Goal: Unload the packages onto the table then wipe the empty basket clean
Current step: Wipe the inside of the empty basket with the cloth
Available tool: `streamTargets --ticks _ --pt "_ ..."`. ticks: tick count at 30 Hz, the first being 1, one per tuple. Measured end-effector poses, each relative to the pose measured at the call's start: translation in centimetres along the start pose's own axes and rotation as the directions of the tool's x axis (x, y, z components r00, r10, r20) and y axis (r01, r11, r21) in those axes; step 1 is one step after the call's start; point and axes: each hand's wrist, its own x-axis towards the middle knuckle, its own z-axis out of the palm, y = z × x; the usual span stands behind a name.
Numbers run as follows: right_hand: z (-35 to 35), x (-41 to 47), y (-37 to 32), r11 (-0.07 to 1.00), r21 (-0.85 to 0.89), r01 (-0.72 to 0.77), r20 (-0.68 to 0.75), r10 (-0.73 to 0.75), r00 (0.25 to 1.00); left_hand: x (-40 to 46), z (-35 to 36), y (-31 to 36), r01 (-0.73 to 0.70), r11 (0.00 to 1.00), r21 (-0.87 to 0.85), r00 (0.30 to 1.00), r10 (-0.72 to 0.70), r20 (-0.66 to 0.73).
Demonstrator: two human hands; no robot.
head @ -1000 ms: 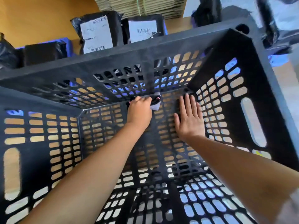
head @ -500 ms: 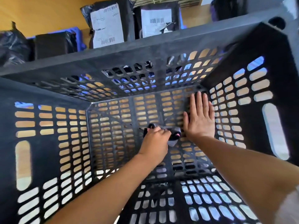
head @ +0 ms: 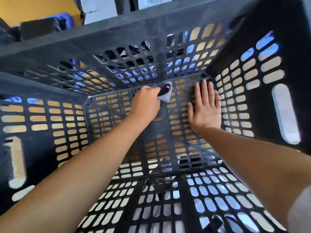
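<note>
Your left hand (head: 145, 102) is closed around a grey cloth (head: 165, 96) at the far edge of the black slotted basket's (head: 170, 21) floor; your right hand (head: 206, 108) lies flat and empty beside it. Labelled packages (head: 99, 9) stand behind the basket.

Wooden table (head: 38, 7), black basket (head: 117, 37), packages (head: 99, 9) behind, perhaps labelled

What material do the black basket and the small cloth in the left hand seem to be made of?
Basket: looks like moulded hard plastic, matt black with a dusty grey film; the even slotted holes and thick rim suggest moulding. Cloth: seems a soft fabric, grey and dark with a pink spot, since it bunches and folds in the left hand. The exact fibre cannot be told.
</note>
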Motion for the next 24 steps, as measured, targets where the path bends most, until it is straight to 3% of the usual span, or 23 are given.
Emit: streamTargets --ticks 4,7,16,20,24 --pt "0.1 -0.1 0.1 1.000 -0.011 0.000 -0.004 0.000 1.000 -0.8 2.6 -1.6 -0.173 0.982 0.081 0.978 0.181 -0.105" --pt "0.0 -0.1 0.0 1.000 -0.020 0.002 -0.001 -0.002 1.000 -2.7 3.2 -1.1 -0.187 0.975 0.123 0.982 0.187 0.011" --pt "0.0 -0.1 0.1 1.000 -0.020 0.009 0.003 -0.009 1.000 -11.4 5.4 -1.7 -0.460 0.886 0.059 0.887 0.455 0.078" --pt "0.0 -0.1 0.1 1.000 -0.015 0.011 -0.007 -0.011 1.000 -13.6 5.9 -2.3 -0.536 0.843 -0.035 0.811 0.527 0.253" --pt "0.0 -0.1 0.0 1.000 -0.015 0.009 -0.002 -0.009 1.000 -13.7 5.4 -2.9 -0.567 0.812 -0.139 0.643 0.541 0.542"
